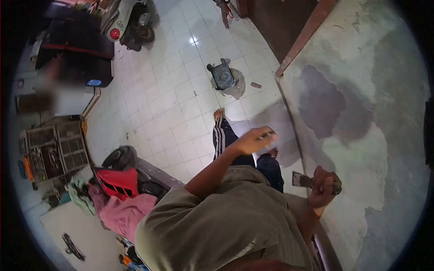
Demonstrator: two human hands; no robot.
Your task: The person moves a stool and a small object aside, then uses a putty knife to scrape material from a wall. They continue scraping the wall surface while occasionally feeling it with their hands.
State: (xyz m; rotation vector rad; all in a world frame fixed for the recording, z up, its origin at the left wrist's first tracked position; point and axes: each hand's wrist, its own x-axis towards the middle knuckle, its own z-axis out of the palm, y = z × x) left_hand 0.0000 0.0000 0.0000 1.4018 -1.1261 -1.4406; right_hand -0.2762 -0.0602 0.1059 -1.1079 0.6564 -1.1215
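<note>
My right hand (pixel 323 187) is wrapped round the handle of a putty knife (pixel 300 179), its flat blade pointing left, close beside the wall (pixel 361 189). My left hand (pixel 254 141) is held out in front of my body with its fingers curled in. A small dark edge shows at those fingers, but I cannot tell what it is. On the wall ahead is a dark grey patch (pixel 318 101) with ragged edges, and paler smeared areas surround it.
On the tiled floor (pixel 176 108) stands a grey square object (pixel 224 76) amid grey residue, near a small brown block (pixel 256 85). A scooter (pixel 129 22) is parked at upper left. A doorway (pixel 280 27) opens at upper right. Pink cloth (pixel 129 212) lies beside me at left.
</note>
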